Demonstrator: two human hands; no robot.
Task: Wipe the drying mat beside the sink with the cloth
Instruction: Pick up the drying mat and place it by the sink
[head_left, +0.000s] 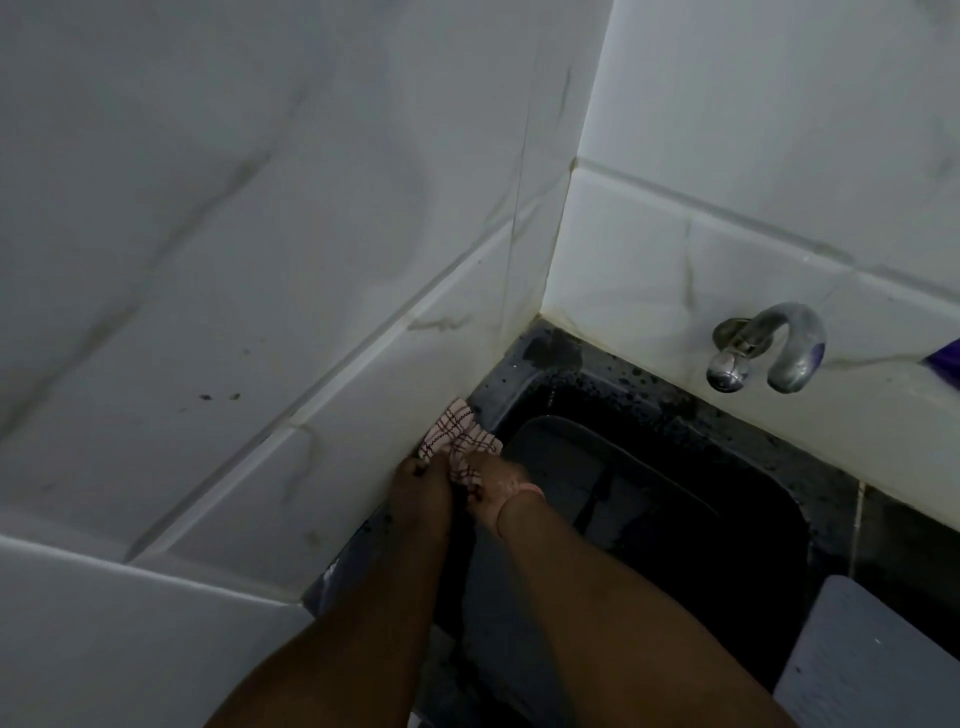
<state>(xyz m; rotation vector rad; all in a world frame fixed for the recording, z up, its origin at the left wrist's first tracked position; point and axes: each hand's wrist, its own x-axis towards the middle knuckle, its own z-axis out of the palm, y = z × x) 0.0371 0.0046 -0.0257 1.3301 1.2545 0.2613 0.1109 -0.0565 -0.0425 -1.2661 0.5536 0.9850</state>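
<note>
Both hands bunch the cloth (457, 436) at the sink's (675, 499) far-left edge, against the wall (260, 312).

The left hand (423, 493) and right hand (493, 491) sit side by side, each grip pinching the thin checked fabric, white with dark red lines, crumpled and limp. It lies on the dark wet rim just where the glossy, veined tiles meet it. The mat (862, 660), a pale, flat, fine-textured rectangle, shows at the near-right corner of the view, across the black basin from the grips and well apart from them. Its long axis seems to run away from the person, though most of it is cut off. The right hand is nearer to it, so carrying the cloth over would likely fall to that hand. A curved metal tap (769, 348) juts from the back wall.
</note>
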